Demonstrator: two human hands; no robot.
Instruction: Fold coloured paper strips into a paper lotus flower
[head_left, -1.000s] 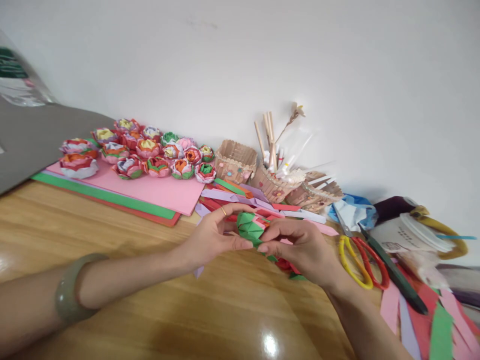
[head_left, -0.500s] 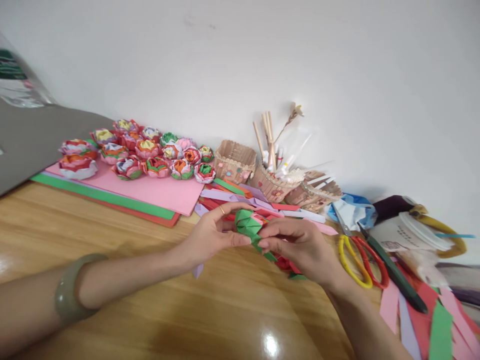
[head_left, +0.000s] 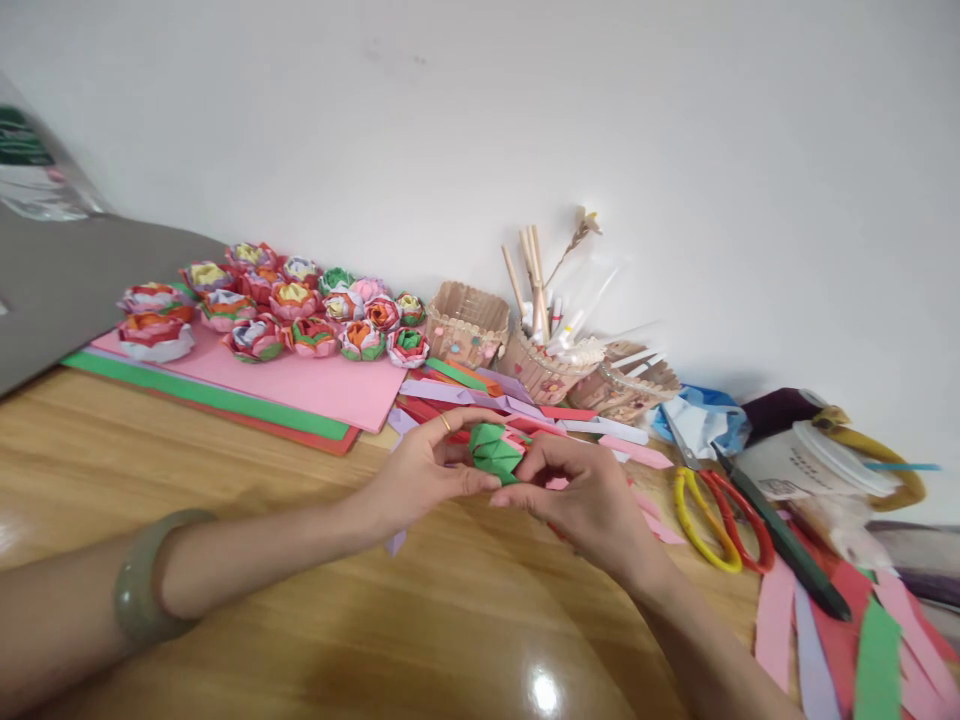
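Observation:
A small folded paper flower [head_left: 495, 452], green on the outside with some pink at its upper edge, is held up over the table between both hands. My left hand [head_left: 431, 465] grips its left side, thumb below and fingers curled behind. From the right, my right hand [head_left: 589, 490] pinches the flower's lower right edge between thumb and fingers. My right fingers hide part of the flower. Folded paper strips [head_left: 480, 395] in purple, red, pink and green lie on the table just behind the hands.
Finished paper flowers [head_left: 296, 298] cover a pink paper sheet [head_left: 337, 385] at the back left. Small decorated baskets [head_left: 466, 325] stand along the wall. Scissors [head_left: 705, 520], a green-handled cutter [head_left: 795, 550], a white tub [head_left: 806, 465] and cut paper strips [head_left: 877, 650] lie at the right.
My right hand has shifted slightly left and closer around the flower. The green strip end that hung below the right fingers no longer shows. My left hand stays nearly still.

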